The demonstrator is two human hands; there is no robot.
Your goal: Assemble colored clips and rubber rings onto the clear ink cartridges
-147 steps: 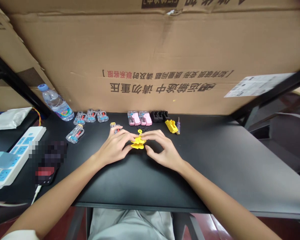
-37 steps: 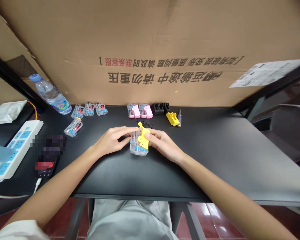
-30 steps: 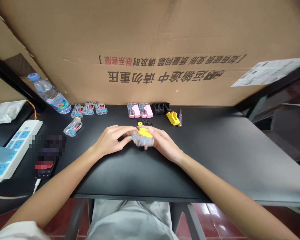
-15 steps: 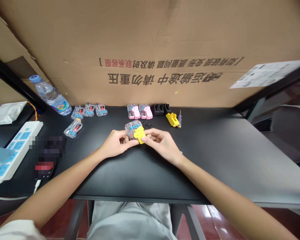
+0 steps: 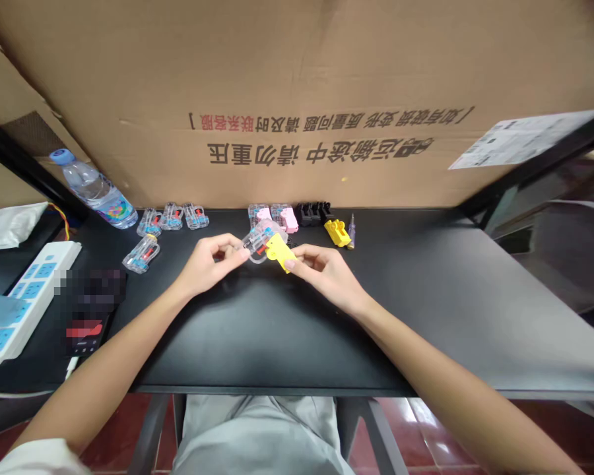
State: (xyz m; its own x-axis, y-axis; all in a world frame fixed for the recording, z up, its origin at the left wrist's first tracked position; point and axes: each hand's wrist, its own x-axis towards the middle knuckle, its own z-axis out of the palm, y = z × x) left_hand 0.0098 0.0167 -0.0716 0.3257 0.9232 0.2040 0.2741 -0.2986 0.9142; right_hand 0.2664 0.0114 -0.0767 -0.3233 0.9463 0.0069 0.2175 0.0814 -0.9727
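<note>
My left hand [image 5: 204, 265] is closed on the left end of a small clear plastic toy gun [image 5: 254, 241], with blue and red parts showing inside it. My right hand [image 5: 329, 276] pinches a yellow plastic piece [image 5: 280, 254] between thumb and fingers. That piece lies against the toy gun's right end, overlapping it; whether they are joined I cannot tell. Just behind stand two similar clear pieces with pink parts [image 5: 289, 219], partly covered by what I hold. Small black rings are mostly hidden behind my right fingers.
Black parts [image 5: 315, 212], yellow parts [image 5: 337, 232] and a small screwdriver [image 5: 351, 232] lie at the back right. Several clear toy guns [image 5: 171, 216] sit at the left, near a water bottle [image 5: 99, 191], a power strip [image 5: 34, 290] and a phone [image 5: 86, 343]. A cardboard wall [image 5: 297, 79] closes the back.
The clear toy gun has turned in my hands, so its loop and red part now show. My left hand has shifted left to its end, and both hands have risen slightly.
</note>
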